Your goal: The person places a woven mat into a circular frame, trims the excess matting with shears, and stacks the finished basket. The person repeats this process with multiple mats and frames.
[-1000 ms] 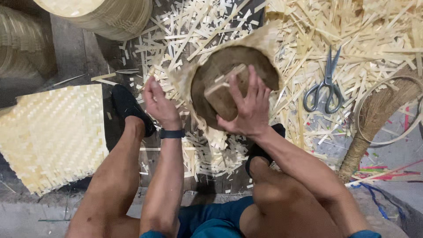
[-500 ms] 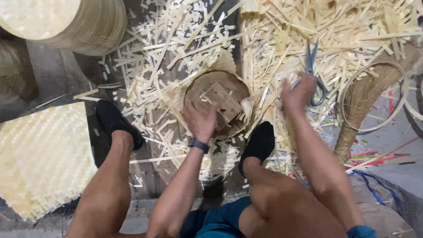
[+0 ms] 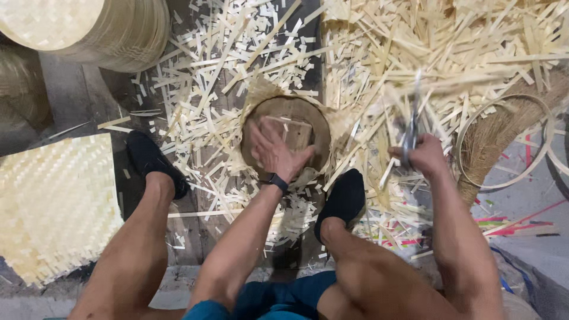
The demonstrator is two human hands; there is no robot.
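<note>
My left hand (image 3: 274, 151) lies flat, fingers spread, on a small wooden block (image 3: 295, 134) that sits inside a round brown form (image 3: 317, 127) lined with a woven bamboo sheet on the floor. My right hand (image 3: 422, 155) is closed around a pair of scissors (image 3: 411, 123), lifted above the pile of bamboo strips to the right; the scissors are blurred. A dark band is on my left wrist. My feet in black shoes (image 3: 342, 198) flank the form.
Cut bamboo strips (image 3: 415, 53) cover the floor. A flat woven bamboo mat (image 3: 53, 201) lies at the left. Stacked round woven pieces (image 3: 89, 26) stand at the top left. A bamboo hoop (image 3: 504, 139) and a broom (image 3: 498, 133) lie at the right.
My right hand left the block, reached right to the scissors and picked them up. My left hand moved onto the block in the form.
</note>
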